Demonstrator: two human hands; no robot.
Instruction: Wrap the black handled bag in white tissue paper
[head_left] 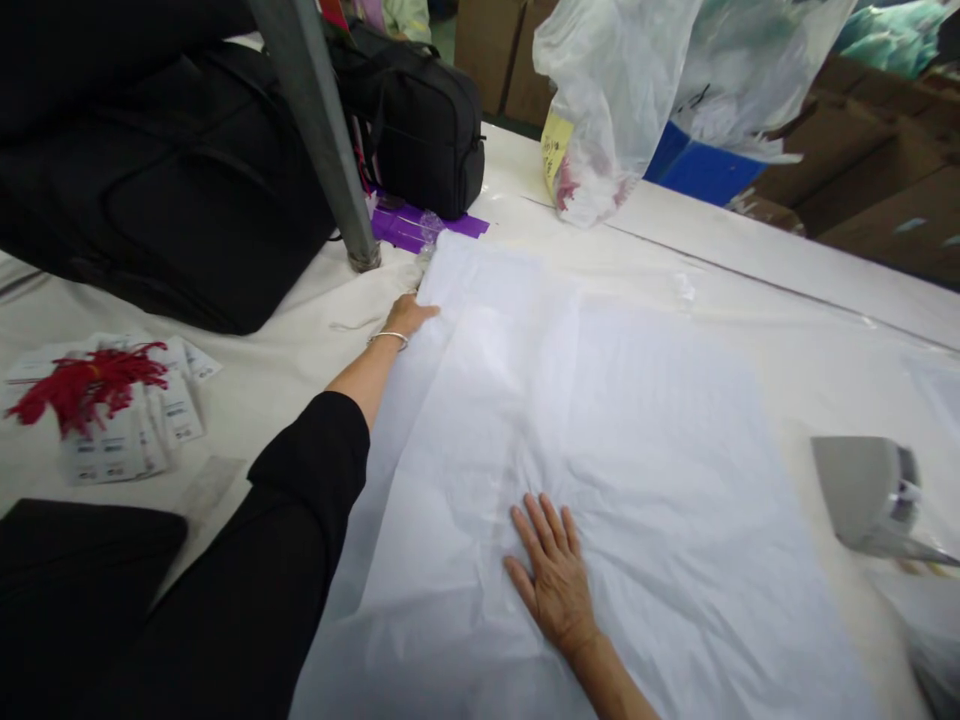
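Thin, pale white sheets (660, 440), paper or plastic film, lie spread over the table in front of me, overlapping and lightly wrinkled. At their far left edge my left hand (407, 316) grips the border, thumb on top and the other fingers mostly hidden. A light bracelet circles that wrist. Nearer to me, my right hand (553, 585) lies flat on the sheets with its fingers spread and nothing held.
A grey metal post (322, 130) rises between a large black bag (150, 190) and a smaller one (420, 125). Tags with red strings (97, 390) lie left. Plastic bags (615, 100) and a blue box (697, 165) stand behind; a grey metallic object (862, 490) sits right.
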